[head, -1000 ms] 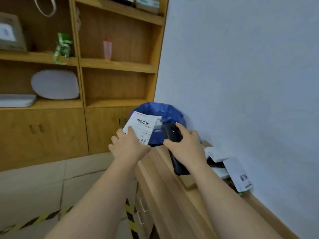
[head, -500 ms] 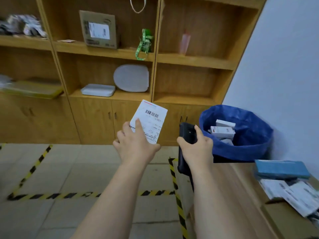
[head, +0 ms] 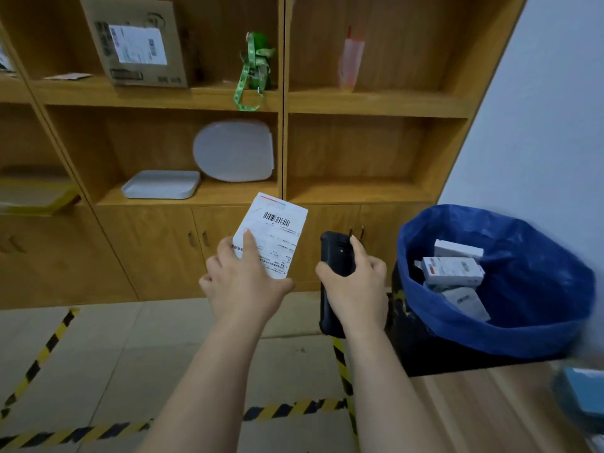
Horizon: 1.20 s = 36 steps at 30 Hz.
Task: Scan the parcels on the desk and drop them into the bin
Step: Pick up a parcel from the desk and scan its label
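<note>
1. Since half a second ago the view has swung a little left, so the bin [head: 490, 335] sits further right; both hands keep their hold.
2. Left hand [head: 243, 284] grips a white parcel [head: 276, 235], barcode label facing the camera, thumb across its lower face, held up in front of the cupboard doors [head: 157, 253].
3. Right hand [head: 358, 284] is wrapped around a black scanner [head: 336, 253], upright just right of the parcel and not touching it.
4. Blue-lined bin stands at the desk [head: 474, 413] end, right of the scanner, with several white boxes [head: 452, 271] inside.
5. Striped tape [head: 287, 408] marks the floor below.
</note>
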### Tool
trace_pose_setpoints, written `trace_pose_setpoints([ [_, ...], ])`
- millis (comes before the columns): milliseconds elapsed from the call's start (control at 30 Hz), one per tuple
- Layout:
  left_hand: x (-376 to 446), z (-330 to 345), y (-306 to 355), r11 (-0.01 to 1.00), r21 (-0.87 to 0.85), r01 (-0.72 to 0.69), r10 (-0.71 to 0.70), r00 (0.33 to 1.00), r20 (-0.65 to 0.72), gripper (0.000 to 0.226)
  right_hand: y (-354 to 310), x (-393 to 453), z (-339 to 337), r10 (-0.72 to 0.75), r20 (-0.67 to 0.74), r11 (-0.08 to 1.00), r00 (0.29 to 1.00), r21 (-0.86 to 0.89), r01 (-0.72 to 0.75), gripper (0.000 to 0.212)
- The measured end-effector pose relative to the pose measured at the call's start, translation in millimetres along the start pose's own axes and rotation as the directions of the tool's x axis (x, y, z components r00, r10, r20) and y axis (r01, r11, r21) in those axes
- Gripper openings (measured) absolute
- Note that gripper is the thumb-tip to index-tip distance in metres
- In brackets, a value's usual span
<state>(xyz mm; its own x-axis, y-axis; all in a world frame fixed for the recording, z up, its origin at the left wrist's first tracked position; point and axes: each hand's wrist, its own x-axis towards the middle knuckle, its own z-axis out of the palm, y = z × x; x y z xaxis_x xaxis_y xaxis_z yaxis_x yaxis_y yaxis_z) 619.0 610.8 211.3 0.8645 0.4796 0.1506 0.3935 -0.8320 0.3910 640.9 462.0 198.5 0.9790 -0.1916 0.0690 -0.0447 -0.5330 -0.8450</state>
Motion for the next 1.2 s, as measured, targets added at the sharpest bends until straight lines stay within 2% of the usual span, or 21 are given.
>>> trace_pose_setpoints([
  [200, 93.2, 34.9, 59.8, 0.999, -0.032, -0.042, 0.042, 0.999, 0.011, 0.106, -1.8, 108.8, 13.3, -0.025, -0.036, 0.999, 0.999, -0.049, 0.023, 0.079],
  [433, 186.4, 80.6, 111.8, 0.995, -0.038, -0.093, 0.095, 0.994, 0.061, 0.106, 14.2, 214.1, 20.5, 0.041, -0.094, 0.995, 0.995, -0.086, -0.049, 0.079],
  [567, 250.3, 114.4, 158.2, 0.977, -0.079, -0.197, 0.205, 0.971, 0.123, 0.106, 27.1, 282.8, 22.6, 0.109, -0.191, 0.99, 0.976, -0.065, -0.123, 0.078],
  [700, 307.8, 147.2, 219.7, 0.93, -0.106, -0.352, 0.366, 0.915, 0.169, 0.106, 36.9, 347.9, 11.9, 0.198, -0.338, 0.975, 0.92, -0.028, -0.22, 0.077],
  [800, 341.9, 166.5, 272.4, 0.868, -0.146, -0.474, 0.496, 0.839, 0.224, 0.107, 46.0, 387.2, -2.5, 0.28, -0.457, 0.952, 0.845, 0.02, -0.305, 0.076],
  [833, 348.7, 178.7, 298.2, 0.829, -0.154, -0.538, 0.56, 0.786, 0.262, 0.107, 54.3, 397.2, -11.6, 0.33, -0.515, 0.934, 0.792, 0.055, -0.353, 0.075],
  [900, 348.4, 186.7, 318.5, 0.793, -0.174, -0.584, 0.608, 0.737, 0.295, 0.107, 59.2, 397.7, -20.0, 0.374, -0.547, 0.915, 0.749, 0.086, -0.394, 0.075],
  [1067, 317.7, 230.8, 386.0, 0.622, -0.302, -0.722, 0.768, 0.489, 0.413, 0.111, 95.5, 380.7, -61.2, 0.519, -0.692, 0.806, 0.501, 0.202, -0.556, 0.075],
  [1200, 279.7, 256.5, 429.6, 0.474, -0.389, -0.79, 0.855, 0.306, 0.418, 0.112, 122.7, 363.1, -98.6, 0.552, -0.767, 0.728, 0.326, 0.254, -0.637, 0.078],
])
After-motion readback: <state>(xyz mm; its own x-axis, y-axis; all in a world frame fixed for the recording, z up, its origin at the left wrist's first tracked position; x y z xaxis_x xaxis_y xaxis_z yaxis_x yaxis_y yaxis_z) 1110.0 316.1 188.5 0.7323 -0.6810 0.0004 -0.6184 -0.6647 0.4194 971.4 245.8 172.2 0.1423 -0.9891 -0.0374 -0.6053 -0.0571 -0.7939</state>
